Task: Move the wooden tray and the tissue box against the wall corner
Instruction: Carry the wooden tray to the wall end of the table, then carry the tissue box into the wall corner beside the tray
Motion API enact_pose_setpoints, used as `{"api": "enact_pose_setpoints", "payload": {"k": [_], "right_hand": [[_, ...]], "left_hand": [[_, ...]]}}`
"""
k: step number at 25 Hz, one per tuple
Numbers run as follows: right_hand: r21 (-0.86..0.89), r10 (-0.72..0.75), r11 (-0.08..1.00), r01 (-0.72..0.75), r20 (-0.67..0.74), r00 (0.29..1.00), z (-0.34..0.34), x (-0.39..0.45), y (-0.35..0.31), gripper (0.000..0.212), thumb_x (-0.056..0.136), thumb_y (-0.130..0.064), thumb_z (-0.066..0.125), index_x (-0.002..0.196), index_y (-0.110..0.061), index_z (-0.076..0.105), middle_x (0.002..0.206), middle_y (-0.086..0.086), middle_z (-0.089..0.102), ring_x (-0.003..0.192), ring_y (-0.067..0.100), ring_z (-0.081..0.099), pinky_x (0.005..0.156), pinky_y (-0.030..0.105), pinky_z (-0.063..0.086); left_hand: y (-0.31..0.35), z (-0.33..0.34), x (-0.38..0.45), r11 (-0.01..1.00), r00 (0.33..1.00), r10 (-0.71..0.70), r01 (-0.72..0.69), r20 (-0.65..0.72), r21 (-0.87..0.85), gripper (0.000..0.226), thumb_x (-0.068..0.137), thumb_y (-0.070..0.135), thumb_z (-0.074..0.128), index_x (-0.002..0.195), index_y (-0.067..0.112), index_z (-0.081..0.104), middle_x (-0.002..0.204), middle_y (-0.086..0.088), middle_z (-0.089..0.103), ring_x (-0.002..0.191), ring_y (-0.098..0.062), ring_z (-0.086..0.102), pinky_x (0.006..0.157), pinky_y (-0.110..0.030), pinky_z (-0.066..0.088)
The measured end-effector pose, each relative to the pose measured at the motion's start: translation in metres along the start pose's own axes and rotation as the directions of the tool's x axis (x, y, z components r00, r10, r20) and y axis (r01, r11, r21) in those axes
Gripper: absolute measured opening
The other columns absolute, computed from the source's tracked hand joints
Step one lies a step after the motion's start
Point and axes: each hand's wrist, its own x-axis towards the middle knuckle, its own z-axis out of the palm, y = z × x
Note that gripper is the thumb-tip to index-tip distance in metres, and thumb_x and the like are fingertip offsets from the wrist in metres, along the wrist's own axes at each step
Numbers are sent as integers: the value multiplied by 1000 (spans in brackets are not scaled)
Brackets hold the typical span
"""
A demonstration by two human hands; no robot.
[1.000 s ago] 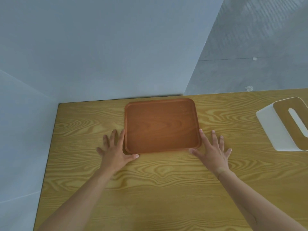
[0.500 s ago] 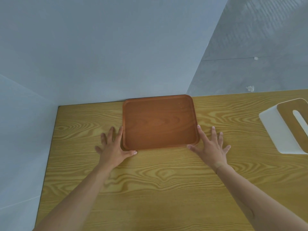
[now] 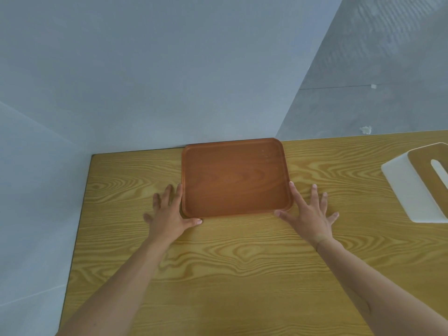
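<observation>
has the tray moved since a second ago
Yes. The tray slid away from the person: its far edge now meets the wall.

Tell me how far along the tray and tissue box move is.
Partly done. The tray has its far edge at the back wall. Left hand and right hand lie open at its near corners. The tissue box sits far right on the table, untouched.

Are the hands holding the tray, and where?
Not gripped or lifted. The left hand and right hand lie open on the table, pressed against the wooden tray at its two near corners.
</observation>
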Motion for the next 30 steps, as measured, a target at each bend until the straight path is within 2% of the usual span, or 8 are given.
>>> {"api": "enact_pose_setpoints", "payload": {"k": [6,9,11,13,16,19,22,30], "right_hand": [[25,9,1000,-9,-12,1000,-12,-13,-11,85,84,-74,55,155,-46,17,169,7,13,154,35,10,113,75,21],[-114,13,993,-11,18,1000,-17,-35,-10,72,91,-67,52,153,-35,32,164,3,31,148,30,30,112,67,28],[-202,2,979,7,47,999,-19,-55,-6,58,95,-61,50,145,-33,46,154,1,45,139,28,43,109,58,34],[-222,-34,974,46,55,998,-24,-74,0,46,97,-57,49,135,-32,58,140,-1,60,128,25,53,101,47,42],[-207,-102,972,110,49,994,-34,-102,12,39,98,-54,49,128,-33,62,132,-3,65,121,22,60,92,39,48],[-204,-122,970,130,51,991,-45,-129,33,35,99,-51,48,125,-32,63,131,-5,66,119,20,61,92,37,49],[-229,-108,966,120,67,992,-52,-161,68,33,99,-49,47,122,-32,64,128,-5,69,115,21,63,90,37,51],[-239,-119,965,108,-34,992,-56,-289,214,39,101,-49,45,131,-29,60,130,-3,66,115,23,63,88,39,49]], "left_hand": [[3,-12,-4,1000,996,-1,3,88,-25,119,69,63,78,157,34,3,167,6,-10,152,-32,-6,111,-74,17],[-5,-25,-5,996,981,36,-51,193,73,105,76,59,74,157,30,15,168,4,-5,152,-30,7,114,-66,20],[-9,-38,-6,984,972,50,-87,227,157,85,80,59,69,151,29,34,165,0,17,144,-28,31,111,-56,33],[-7,-50,-10,973,965,72,-124,251,195,63,85,60,63,137,28,54,148,0,48,125,-22,53,100,-42,46],[13,-58,-24,953,925,218,-271,313,139,52,88,58,61,128,25,59,131,0,62,112,-19,60,93,-36,50],[50,-53,-52,861,830,381,-479,408,169,60,87,61,60,135,25,54,136,-1,58,119,-19,56,99,-39,47],[95,-32,-93,657,754,474,-647,455,388,66,85,68,54,139,30,49,141,-3,51,130,-25,47,102,-43,42],[215,50,-222,413,622,567,-782,539,468,60,92,62,48,139,24,49,140,-8,53,125,-30,52,101,-46,45]]}}
